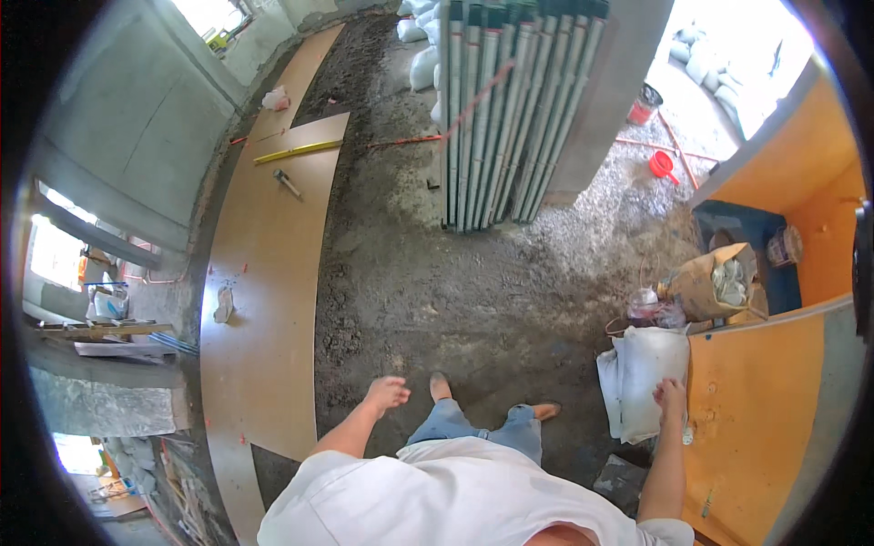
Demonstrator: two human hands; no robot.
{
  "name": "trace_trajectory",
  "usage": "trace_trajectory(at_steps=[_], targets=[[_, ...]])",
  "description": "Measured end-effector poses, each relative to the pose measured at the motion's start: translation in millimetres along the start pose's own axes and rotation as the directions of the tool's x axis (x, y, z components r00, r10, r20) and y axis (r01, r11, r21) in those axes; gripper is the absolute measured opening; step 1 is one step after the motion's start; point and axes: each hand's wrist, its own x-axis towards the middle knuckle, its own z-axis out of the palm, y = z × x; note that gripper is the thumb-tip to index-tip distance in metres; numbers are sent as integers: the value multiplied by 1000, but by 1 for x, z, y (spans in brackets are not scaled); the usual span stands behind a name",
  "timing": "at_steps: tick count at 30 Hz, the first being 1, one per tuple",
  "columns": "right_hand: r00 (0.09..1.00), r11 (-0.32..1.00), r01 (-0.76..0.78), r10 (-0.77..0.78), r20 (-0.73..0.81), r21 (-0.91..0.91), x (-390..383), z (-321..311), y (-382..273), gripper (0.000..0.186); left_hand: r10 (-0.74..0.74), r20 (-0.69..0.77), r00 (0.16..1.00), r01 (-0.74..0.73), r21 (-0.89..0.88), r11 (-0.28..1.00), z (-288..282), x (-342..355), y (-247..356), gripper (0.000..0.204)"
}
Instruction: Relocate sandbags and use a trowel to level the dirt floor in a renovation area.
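Note:
My left hand [387, 393] hangs in the air over the dirt floor, its fingers loosely bent and apart, holding nothing. The long tan floor panel [273, 364] lies to its left. My right hand [669, 396] is out to the right, fingers half curled, in front of a stack of white sacks [628, 373]. Nothing shows in it, and I cannot tell whether it touches the sacks. On the panel lie a hammer [288, 185], a yellow level [298, 152] and a crumpled whitish scrap [224, 304].
Long grey-green tubes [510, 118] stand upright against a pillar [610, 118] ahead. An orange board [756, 409] edges the right side, near an open paper bag [719, 280]. Farther off are a red dipper [662, 166] and a red bucket [645, 105]. White sacks [422, 68] sit at the back.

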Motion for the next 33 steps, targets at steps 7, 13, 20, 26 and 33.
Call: trace_trajectory(at_steps=[7, 13, 20, 26, 33], targets=[[904, 441, 361, 49, 424, -822, -58, 121, 71, 21, -105, -250, 963, 29, -291, 956, -128, 4, -21, 17], [404, 701, 466, 375, 834, -540, -71, 109, 167, 20, 20, -185, 982, -99, -427, 899, -169, 64, 48, 14], [800, 474, -387, 599, -32, -791, -17, 274, 103, 8, 295, -188, 937, -345, -359, 867, -225, 146, 248, 24], [772, 333, 444, 328, 544, -832, -12, 603, -104, 18, 55, -268, 962, -143, -320, 937, -309, 194, 279, 24], [555, 506, 696, 71, 829, -509, -45, 872, -259, 25, -443, -202, 873, 304, -485, 820, -343, 226, 276, 12]])
